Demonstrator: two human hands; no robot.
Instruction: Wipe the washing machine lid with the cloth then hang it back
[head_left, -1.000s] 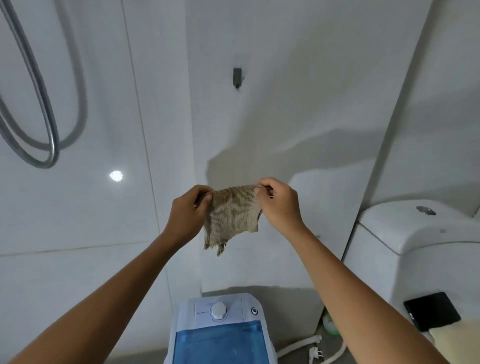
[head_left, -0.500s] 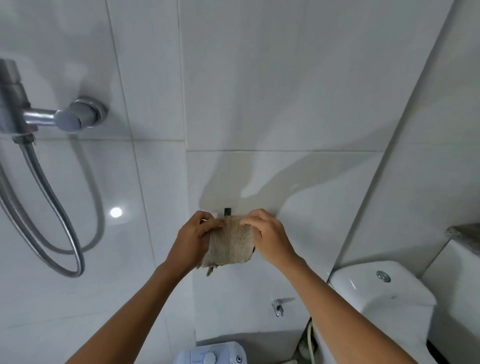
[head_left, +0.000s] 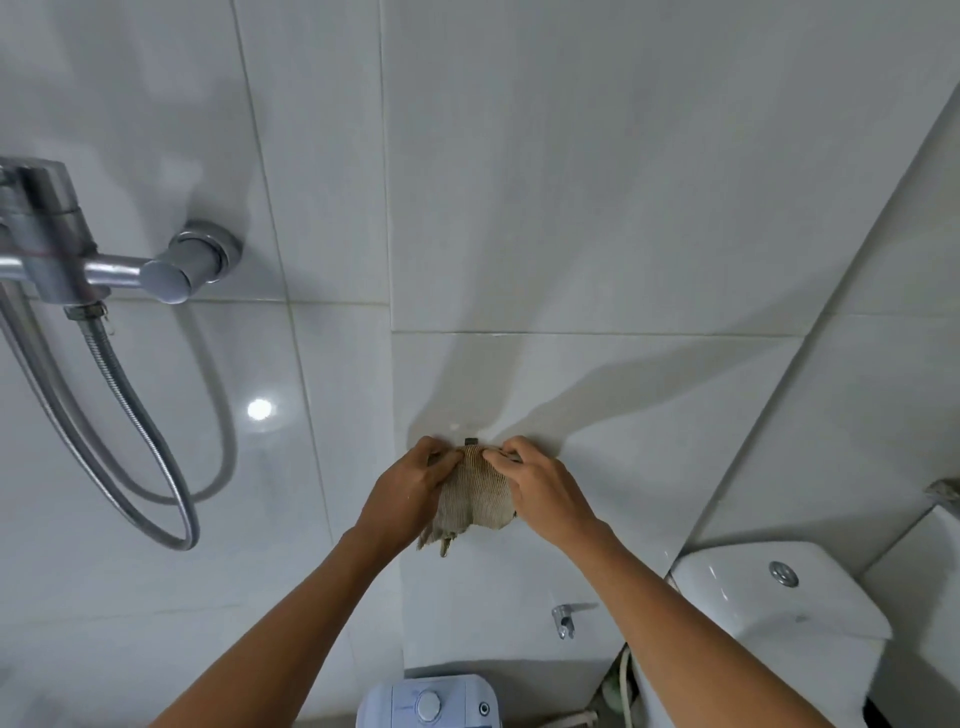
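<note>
Both hands are up at the tiled wall (head_left: 571, 208), and the cloth (head_left: 475, 496) sits right between them. The left hand (head_left: 410, 488) pinches the cloth's top corner at about ten o'clock from the cloth's middle, thumb and fingertips pressed together on the weave. The right hand (head_left: 540, 493) pinches the opposite top corner at about two o'clock, fingers curled down over the edge. The cloth, a tan ribbed piece, is bunched between the two grips and drapes toward six o'clock, with a frayed corner dangling below the left hand's wrist. Its top edge is level with a small dark hook (head_left: 470, 442) on the wall, which peeks out at twelve o'clock just above the fabric, between the two thumbs. Whether the cloth is caught on the hook, I cannot tell.

Down at six o'clock from the cloth, at the bottom edge of the view, is the washing machine (head_left: 431, 704), with its white control panel and round dial showing, well apart from the hands. At four o'clock stands the toilet tank (head_left: 779, 597). Out at nine o'clock, the shower hose (head_left: 130, 415) loops down from the chrome mixer (head_left: 62, 249).
</note>
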